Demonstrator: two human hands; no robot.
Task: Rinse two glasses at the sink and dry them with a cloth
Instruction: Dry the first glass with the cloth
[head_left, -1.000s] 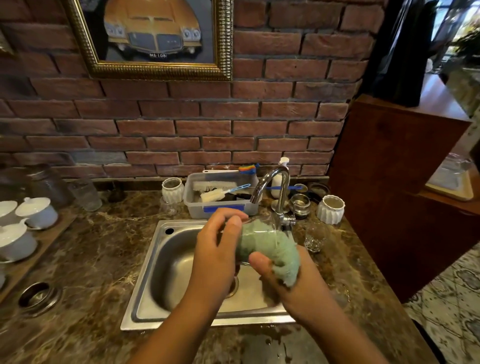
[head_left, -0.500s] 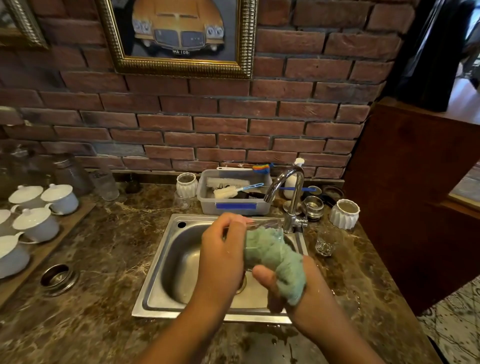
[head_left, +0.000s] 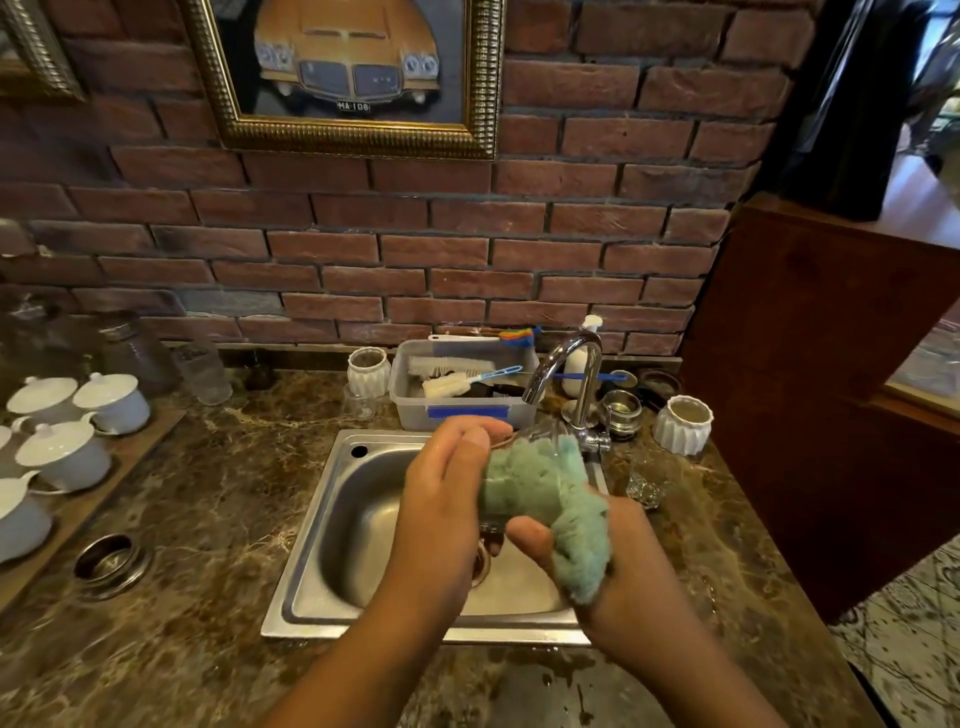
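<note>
Over the steel sink (head_left: 311, 561) my left hand (head_left: 447, 499) grips a clear glass (head_left: 540, 432); only its rim shows past my fingers. A fluffy green cloth (head_left: 550, 499) is stuffed into and around that glass, and my right hand (head_left: 613, 551) holds the cloth's lower end. A second clear glass (head_left: 644, 480) stands on the counter just right of the sink, apart from both hands. The chrome tap (head_left: 576, 374) rises behind the hands; no water is visible.
A plastic tub of brushes (head_left: 462, 400) sits behind the sink, with white ribbed pots (head_left: 680, 423) and a small metal cup (head_left: 621, 410) beside the tap. White lidded cups (head_left: 62, 452) fill a wooden tray at left. A brown cabinet (head_left: 810, 364) bounds the right.
The hands and the cloth-wrapped glass keep their pose over the sink, with the cloth shifting slightly. My head has moved, so the whole scene sits further right and lower in view.
</note>
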